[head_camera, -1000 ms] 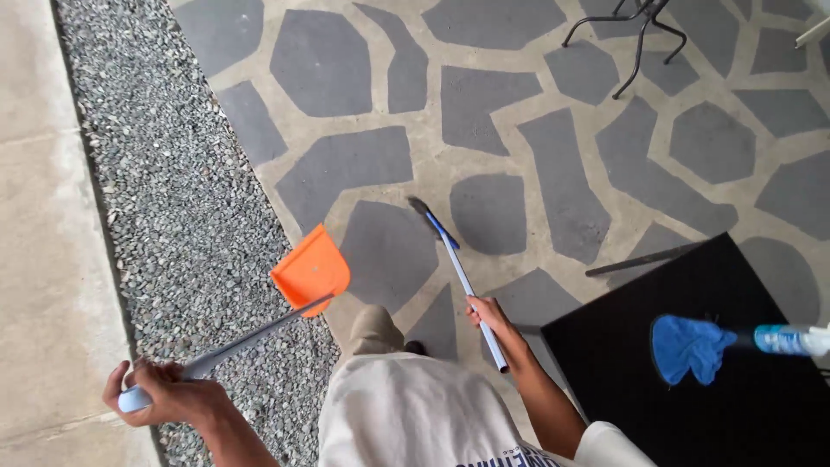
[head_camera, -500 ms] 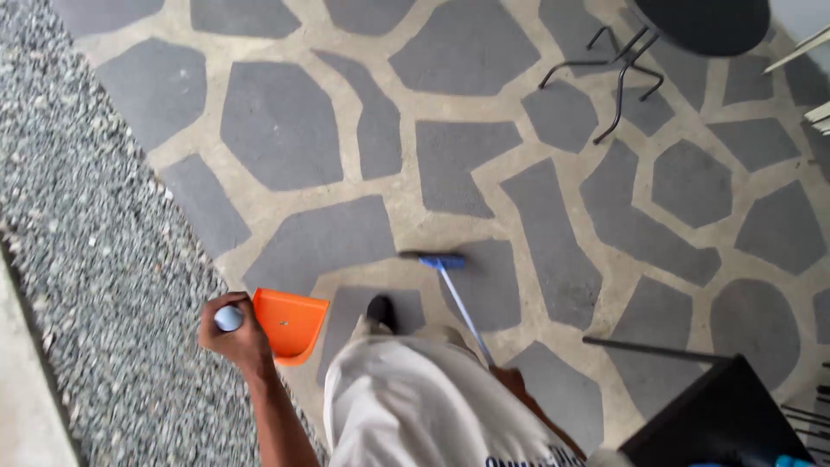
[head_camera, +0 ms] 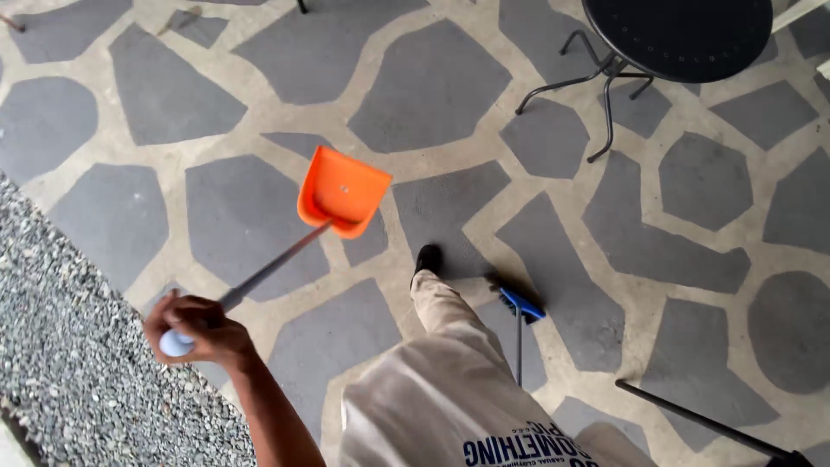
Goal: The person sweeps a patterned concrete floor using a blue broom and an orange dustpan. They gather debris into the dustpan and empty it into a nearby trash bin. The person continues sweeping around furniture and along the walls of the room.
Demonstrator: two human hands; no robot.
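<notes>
**Dustpan up in the air, broom down on the patio**

So the person is standing on a stone-pattern floor (head_camera: 432, 86), grey slabs with pale joints, and the left hand (head_camera: 197, 330) is gripping the rounded end of a long grey handle, fingers clenched right around it. That handle is running up to an orange dustpan (head_camera: 343, 188), which is hanging tilted above the floor, out in front of the person's black shoe (head_camera: 427, 258).

A blue broom head (head_camera: 521, 304) is sitting on the floor just beside that foot, with its thin pole coming straight back toward the body. The right hand is hiding behind the beige clothing, so I can't tell what it's doing.

A strip of gravel (head_camera: 78, 380) is lying off to the left, and a round black table (head_camera: 679, 35) on thin metal legs is standing well apart at the top right.
</notes>
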